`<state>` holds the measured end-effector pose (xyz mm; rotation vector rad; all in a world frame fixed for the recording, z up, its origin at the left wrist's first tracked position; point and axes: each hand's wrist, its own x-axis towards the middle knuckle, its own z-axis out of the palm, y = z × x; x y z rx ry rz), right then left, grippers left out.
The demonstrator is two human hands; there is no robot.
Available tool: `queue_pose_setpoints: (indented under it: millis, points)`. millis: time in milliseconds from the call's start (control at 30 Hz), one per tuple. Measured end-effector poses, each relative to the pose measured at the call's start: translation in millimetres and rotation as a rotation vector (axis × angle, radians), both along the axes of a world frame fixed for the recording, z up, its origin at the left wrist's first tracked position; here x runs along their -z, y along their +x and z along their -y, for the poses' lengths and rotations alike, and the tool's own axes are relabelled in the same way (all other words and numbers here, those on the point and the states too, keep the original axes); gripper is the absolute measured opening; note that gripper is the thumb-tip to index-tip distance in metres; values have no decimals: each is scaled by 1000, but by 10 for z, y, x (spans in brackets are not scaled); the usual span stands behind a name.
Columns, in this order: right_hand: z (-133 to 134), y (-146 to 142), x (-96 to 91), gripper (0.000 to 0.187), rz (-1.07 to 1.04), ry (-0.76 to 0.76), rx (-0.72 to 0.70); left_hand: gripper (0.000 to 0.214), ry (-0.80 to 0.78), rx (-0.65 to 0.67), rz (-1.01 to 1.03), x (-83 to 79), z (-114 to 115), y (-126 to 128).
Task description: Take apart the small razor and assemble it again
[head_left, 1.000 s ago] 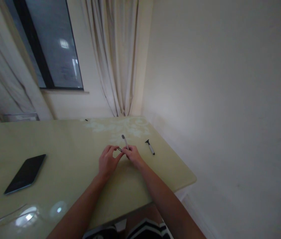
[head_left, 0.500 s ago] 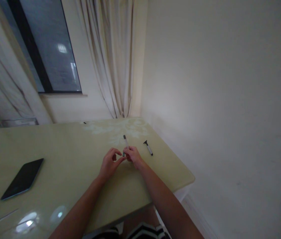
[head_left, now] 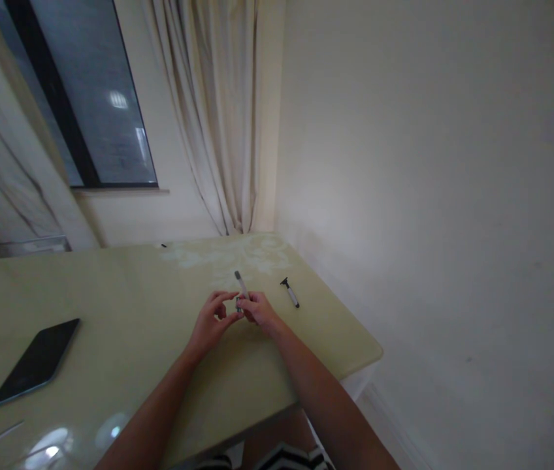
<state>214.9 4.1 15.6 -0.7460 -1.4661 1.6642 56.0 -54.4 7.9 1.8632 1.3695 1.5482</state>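
My right hand [head_left: 259, 309] is closed round a slim pale handle [head_left: 242, 283] with a dark grey end, which points up and away from me. It resembles a razor handle, but its kind is not certain. At its lower end a small dark piece [head_left: 238, 304] shows between both hands; its details are too small to make out. Thumb and forefinger of my left hand [head_left: 215, 318] pinch this piece from the left. To the right of my hands lies a razor [head_left: 290, 292] with a dark head and a grey handle, touched by neither hand.
A dark tablet [head_left: 36, 361] lies on the left of the pale green table [head_left: 125, 313]. A small black object [head_left: 163, 246] is near the far edge. Beyond stand a curtain [head_left: 218, 117] and a window [head_left: 95, 98]; a bare wall [head_left: 404, 163] runs along the right.
My left fingers have closed in on the small dark piece. The handle now leans more to the left. The whole view has shifted slightly.
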Motion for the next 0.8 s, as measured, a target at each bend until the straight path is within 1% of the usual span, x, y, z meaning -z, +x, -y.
queue_pose_setpoints:
  millis: [100, 167, 233, 300, 400, 467, 533, 633, 733, 800]
  points:
    - [-12, -2, 13, 28, 23, 14, -8, 40, -5, 25, -7, -21, 12, 9]
    - [-36, 1, 25, 33, 24, 64, 16, 38, -3, 7, 18, -36, 7, -7]
    - [-68, 17, 33, 42, 42, 175, 101, 38, -2, -46, 55, -54, -7, -48]
    - [-100, 49, 38, 50, 103, 336, 211, 39, -9, -111, 88, -74, -25, -104]
    - [-136, 113, 43, 43, 251, 554, 327, 43, -37, -172, 125, -99, -38, -178]
    - [-150, 147, 45, 39, 331, 642, 362, 46, -64, -183, 147, -109, -36, -206]
    - [-155, 163, 43, 38, 356, 712, 386, 47, -88, -181, 161, -111, -31, -219]
    - [-133, 154, 36, 37, 370, 801, 370, 45, -83, -181, 169, -106, -32, -229]
    - [-68, 127, 33, 35, 458, 881, 321, 43, -60, -196, 173, -98, -41, -237]
    - [-20, 116, 35, 33, 521, 912, 335, 44, -60, -206, 185, -93, -47, -238]
